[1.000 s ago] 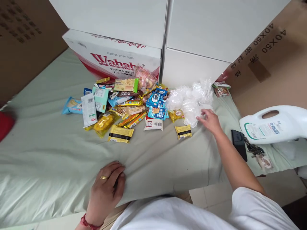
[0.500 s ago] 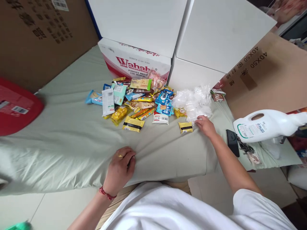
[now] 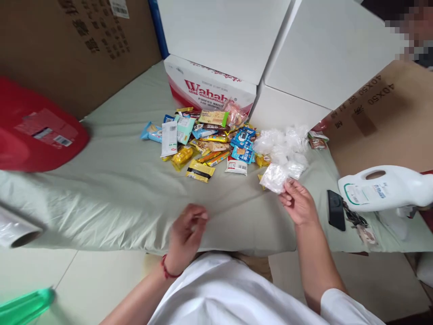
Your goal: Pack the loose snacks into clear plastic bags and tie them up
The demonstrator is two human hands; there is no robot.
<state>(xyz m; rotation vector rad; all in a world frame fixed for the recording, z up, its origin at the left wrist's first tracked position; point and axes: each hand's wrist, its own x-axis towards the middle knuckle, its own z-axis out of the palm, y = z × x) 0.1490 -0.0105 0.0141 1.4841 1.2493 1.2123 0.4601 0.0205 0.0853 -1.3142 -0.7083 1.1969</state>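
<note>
The right hand (image 3: 298, 205) is pinching a clear plastic bag (image 3: 274, 177) between its fingers, just below the heap of plastic bags (image 3: 282, 144). The left hand (image 3: 187, 232) is lying loosely curled, holding nothing, on the green sheet (image 3: 111, 189), well left of that heap and below the snack packets (image 3: 206, 140).

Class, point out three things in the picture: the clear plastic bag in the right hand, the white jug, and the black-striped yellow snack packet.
clear plastic bag (image 3: 274, 177), head view, middle of the bag.
white jug (image 3: 382, 189), head view, on its label.
black-striped yellow snack packet (image 3: 200, 170), head view, on its black stripe.

White jug (image 3: 382, 188), red tub (image 3: 37, 131)
</note>
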